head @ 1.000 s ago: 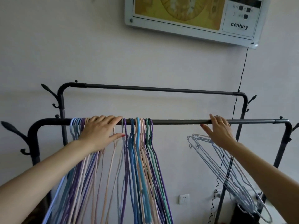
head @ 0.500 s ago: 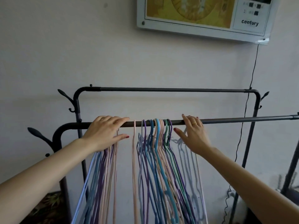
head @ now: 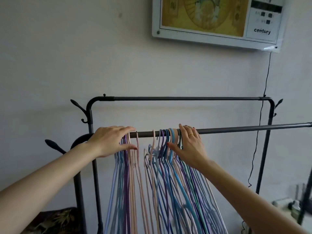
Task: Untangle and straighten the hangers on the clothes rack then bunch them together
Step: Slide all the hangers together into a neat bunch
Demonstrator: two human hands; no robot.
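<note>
- We see thin hangers point(head: 170, 179) in pale pink, lilac, purple, blue, teal and dark green hanging from the front rail point(head: 244, 129) of a dark metal clothes rack point(head: 185, 98), all crowded toward the rail's left end.
- They sit in two bunches: a tight one at the left corner bend, and a looser, wider one near the middle of the rail, with a short gap between them that only a pink hook or two occupies.
- In the looser bunch some hooks sit below the rail, caught among their neighbours rather than on the bar, and the long shoulders fan out and cross lower down.
- Our left hand point(head: 111, 141) lies over the rail on top of the left bunch, fingers stretched flat along the bar and thumb below, against the hanger necks.
- Our right hand point(head: 189, 146), with a gold ring, rests on the rail at the right edge of the looser bunch, fingers draped over the bar, thumb extended against the hooks; neither hand is clenched.
- The rack's rear rail stands bare behind.
</note>
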